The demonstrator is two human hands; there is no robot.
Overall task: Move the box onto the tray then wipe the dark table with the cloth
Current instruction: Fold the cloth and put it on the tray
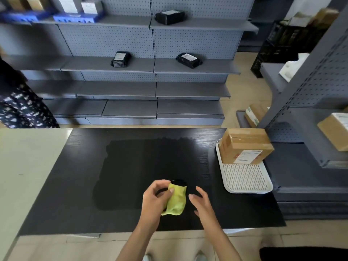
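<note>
**Hands at the cloth; box step done, wipe well advanced**

Left hand (157, 197) pinches the upper edge of the yellow-green cloth (176, 200) between thumb and fingers; the cloth is bunched and sits at the near-middle of the dark table (75, 194). Right hand (200, 199) hovers just beside the cloth, fingers spread and loose, grasping nothing.

Progress:
- Box (244, 146) stands on the far end of the white slotted tray (246, 179), at the table's right edge. First step judged complete.
- A broad darker patch, probably damp, covers the table's centre. The left strip, far edge and near edge look drier, so likely not yet wiped.
- Wipe judged mostly done; margins remain.

Writing:
- Box carries a white shipping label with reddish print beside it; text too small to read.
- Black parcels (188, 60) on the shelves bear white labels, illegible. No brand discernible.
</note>
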